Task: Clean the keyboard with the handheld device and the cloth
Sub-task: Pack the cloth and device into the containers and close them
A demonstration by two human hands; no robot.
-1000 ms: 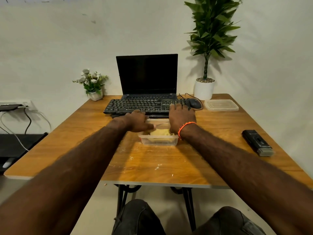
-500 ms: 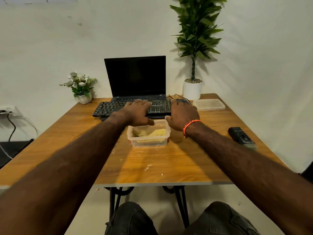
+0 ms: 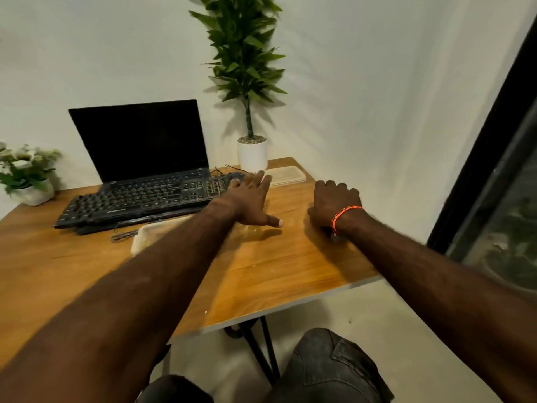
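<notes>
The black keyboard (image 3: 136, 199) lies in front of the laptop at the back of the wooden table (image 3: 276, 266). My left hand (image 3: 250, 199) reaches across its right end with straight, spread fingers and holds nothing. My right hand (image 3: 334, 203), with an orange wristband, sits near the table's right edge with its fingers curled down over the dark handheld device (image 3: 334, 236); only a sliver of the device shows under the wrist. The clear container (image 3: 148, 235) that holds the cloth lies under my left forearm, blurred, and the cloth cannot be made out.
A black laptop (image 3: 139, 141) stands open behind the keyboard. A tall plant in a white pot (image 3: 252, 155) and a clear lid (image 3: 286, 175) are at the back right. A small flower pot (image 3: 32, 184) sits far left. A dark window frame (image 3: 479, 158) runs along the right.
My view has swung right. My right hand left the container and went to the device at the table's right side. My left hand rose from the container towards the keyboard's right end.
</notes>
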